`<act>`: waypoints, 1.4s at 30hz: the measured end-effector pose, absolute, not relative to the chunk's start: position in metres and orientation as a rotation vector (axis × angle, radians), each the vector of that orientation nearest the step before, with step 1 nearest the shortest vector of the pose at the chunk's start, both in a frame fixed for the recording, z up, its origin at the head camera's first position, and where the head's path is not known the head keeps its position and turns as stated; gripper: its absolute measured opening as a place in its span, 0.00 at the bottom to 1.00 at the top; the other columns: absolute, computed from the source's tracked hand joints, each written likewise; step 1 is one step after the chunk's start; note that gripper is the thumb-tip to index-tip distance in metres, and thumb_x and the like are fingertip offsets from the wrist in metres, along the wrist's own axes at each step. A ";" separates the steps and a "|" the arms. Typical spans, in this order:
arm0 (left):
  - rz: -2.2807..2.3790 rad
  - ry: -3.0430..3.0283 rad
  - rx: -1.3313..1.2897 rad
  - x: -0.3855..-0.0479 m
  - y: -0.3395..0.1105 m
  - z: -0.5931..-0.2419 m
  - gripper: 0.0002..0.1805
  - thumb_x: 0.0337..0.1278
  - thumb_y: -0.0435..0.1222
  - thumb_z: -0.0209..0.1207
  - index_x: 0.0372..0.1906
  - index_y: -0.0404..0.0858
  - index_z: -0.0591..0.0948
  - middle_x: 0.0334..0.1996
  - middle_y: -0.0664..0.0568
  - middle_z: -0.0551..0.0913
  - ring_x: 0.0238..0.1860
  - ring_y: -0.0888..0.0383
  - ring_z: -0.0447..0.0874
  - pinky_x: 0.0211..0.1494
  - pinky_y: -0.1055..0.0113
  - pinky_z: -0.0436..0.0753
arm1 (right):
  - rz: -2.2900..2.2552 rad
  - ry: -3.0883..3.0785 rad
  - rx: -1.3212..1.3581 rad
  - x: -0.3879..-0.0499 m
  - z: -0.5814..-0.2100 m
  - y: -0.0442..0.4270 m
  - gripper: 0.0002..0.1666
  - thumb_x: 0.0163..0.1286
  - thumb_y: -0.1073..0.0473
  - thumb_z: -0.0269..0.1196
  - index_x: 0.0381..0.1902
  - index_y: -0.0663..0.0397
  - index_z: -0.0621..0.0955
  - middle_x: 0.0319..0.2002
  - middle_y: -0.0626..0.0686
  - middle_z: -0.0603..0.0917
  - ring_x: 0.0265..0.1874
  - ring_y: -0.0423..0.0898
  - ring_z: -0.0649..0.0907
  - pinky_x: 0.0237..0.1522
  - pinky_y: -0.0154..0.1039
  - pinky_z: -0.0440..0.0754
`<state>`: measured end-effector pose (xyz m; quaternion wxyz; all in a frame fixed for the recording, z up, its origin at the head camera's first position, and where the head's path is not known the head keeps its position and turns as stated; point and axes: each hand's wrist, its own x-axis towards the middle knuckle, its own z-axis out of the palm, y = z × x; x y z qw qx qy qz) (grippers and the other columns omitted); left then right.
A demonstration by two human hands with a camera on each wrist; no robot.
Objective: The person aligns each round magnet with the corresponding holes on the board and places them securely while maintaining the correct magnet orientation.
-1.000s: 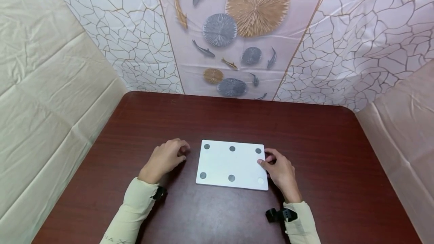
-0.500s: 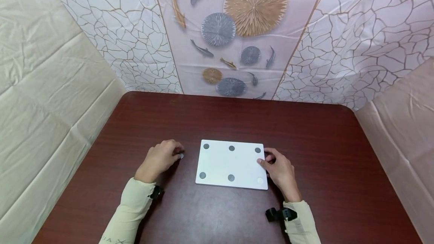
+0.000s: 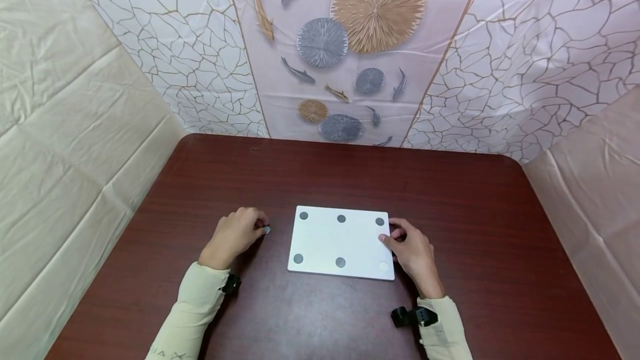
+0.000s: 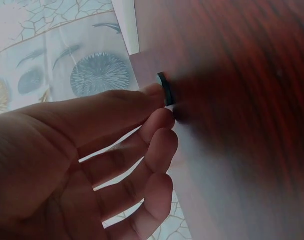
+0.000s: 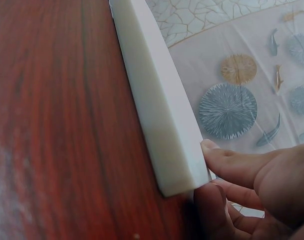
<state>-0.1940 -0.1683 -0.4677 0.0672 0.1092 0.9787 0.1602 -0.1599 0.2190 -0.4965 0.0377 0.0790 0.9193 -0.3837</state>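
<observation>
A white rectangular board lies flat on the table in the head view. Several dark grey round spots mark its top, and a pale round spot shows at its near right corner. My right hand grips the board's right edge, thumb on top, fingers along the side. Left of the board, apart from it, my left hand pinches a small round disc between thumb and forefinger, just above or at the tabletop. The disc's edge looks dark and its face paler. Its other side is hidden.
The dark red-brown wooden table extends around the board. Behind it hangs a patterned cloth; plain beige cloth walls the left side, and similar cloth the right. A black device is strapped to my right wrist.
My left hand has drawn slightly left, away from the board, and the small disc has come into sight at its fingertips. My right hand and the board have stayed in place.
</observation>
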 end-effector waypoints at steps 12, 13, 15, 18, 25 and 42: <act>0.439 2.955 0.313 -0.194 -0.166 -0.466 0.05 0.62 0.37 0.73 0.36 0.47 0.86 0.30 0.58 0.84 0.32 0.54 0.85 0.34 0.50 0.82 | -1.184 2.815 0.252 -0.159 -0.497 0.219 0.29 0.74 0.52 0.70 0.68 0.55 0.79 0.42 0.53 0.83 0.23 0.41 0.85 0.36 0.43 0.82; 0.442 2.954 0.311 -0.194 -0.165 -0.466 0.06 0.61 0.37 0.74 0.35 0.47 0.86 0.30 0.58 0.84 0.32 0.55 0.85 0.34 0.50 0.82 | -1.181 2.815 0.254 -0.159 -0.497 0.220 0.29 0.74 0.52 0.70 0.68 0.55 0.79 0.42 0.53 0.83 0.23 0.41 0.85 0.38 0.44 0.81; 0.452 2.955 0.308 -0.194 -0.165 -0.465 0.06 0.60 0.36 0.74 0.35 0.47 0.86 0.29 0.58 0.84 0.32 0.55 0.85 0.33 0.51 0.82 | -1.172 2.818 0.255 -0.158 -0.496 0.220 0.29 0.74 0.52 0.70 0.68 0.55 0.79 0.42 0.53 0.83 0.23 0.41 0.85 0.41 0.46 0.80; 0.466 2.961 0.305 -0.194 -0.165 -0.464 0.06 0.60 0.35 0.73 0.34 0.47 0.85 0.29 0.58 0.84 0.31 0.55 0.85 0.33 0.51 0.82 | -1.174 2.819 0.255 -0.159 -0.497 0.220 0.29 0.74 0.52 0.70 0.68 0.55 0.79 0.43 0.53 0.83 0.23 0.41 0.84 0.40 0.45 0.80; 0.489 2.974 0.312 -0.193 -0.162 -0.463 0.05 0.67 0.33 0.67 0.34 0.46 0.87 0.30 0.57 0.85 0.28 0.58 0.82 0.30 0.55 0.80 | -1.170 2.815 0.263 -0.159 -0.497 0.220 0.30 0.74 0.51 0.70 0.68 0.54 0.79 0.43 0.53 0.83 0.23 0.41 0.84 0.35 0.42 0.80; 0.597 2.953 0.402 -0.191 -0.157 -0.462 0.04 0.67 0.33 0.68 0.38 0.45 0.84 0.31 0.57 0.84 0.33 0.57 0.82 0.36 0.50 0.82 | -1.167 2.834 0.241 -0.158 -0.498 0.220 0.29 0.74 0.50 0.70 0.68 0.54 0.79 0.44 0.52 0.84 0.23 0.41 0.84 0.38 0.43 0.79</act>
